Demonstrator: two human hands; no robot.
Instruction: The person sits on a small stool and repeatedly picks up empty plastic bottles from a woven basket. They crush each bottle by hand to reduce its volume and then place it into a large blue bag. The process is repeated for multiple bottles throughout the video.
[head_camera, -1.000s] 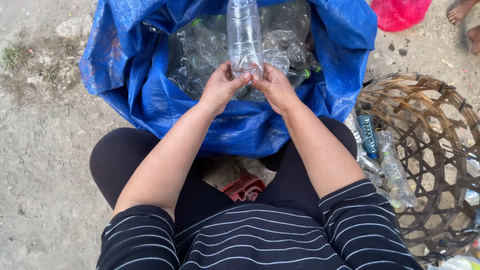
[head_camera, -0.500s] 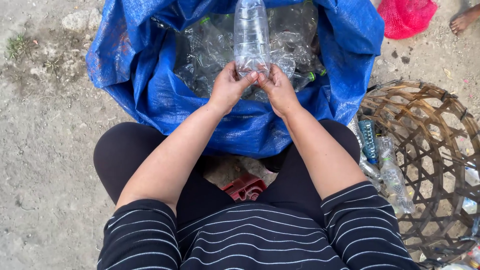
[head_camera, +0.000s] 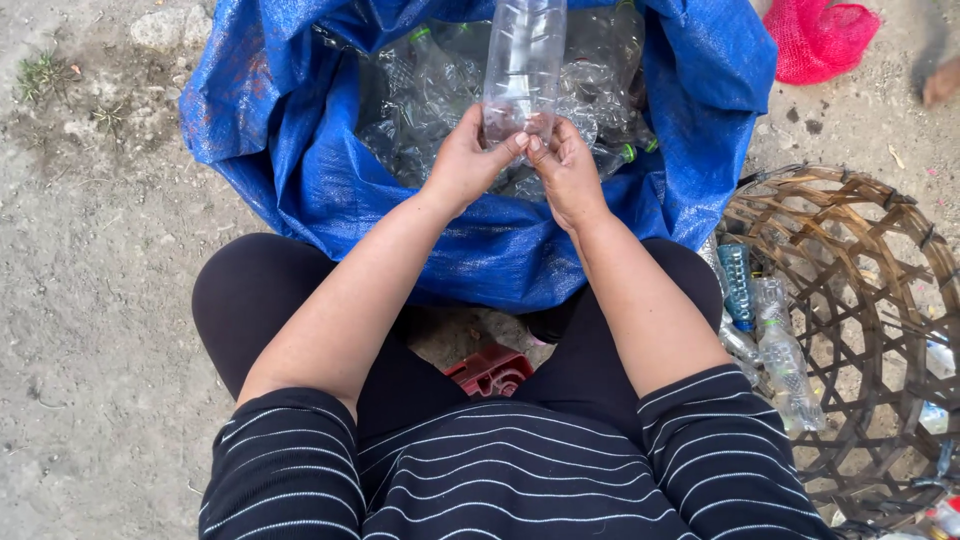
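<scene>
So both hands, left hand (head_camera: 465, 160) and right hand (head_camera: 568, 170), pinch the clear ribbed plastic bottle (head_camera: 523, 65) at its neck end, 12 o'clock over the blue woven sack (head_camera: 300, 160); looks like stripping step, next needs firm twist.

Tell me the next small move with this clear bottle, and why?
Probably twist off or pick at the bottle's near end: the left hand grips the clear bottle over the blue sack while the right hand pinches that end with its fingertips.

Sack (head_camera: 300, 180) ahead of knees, bottles (head_camera: 420, 90) inside; held bottle (head_camera: 522, 60) above its mouth; basket (head_camera: 860, 330) at right; net bag (head_camera: 820, 38) behind it.
</scene>
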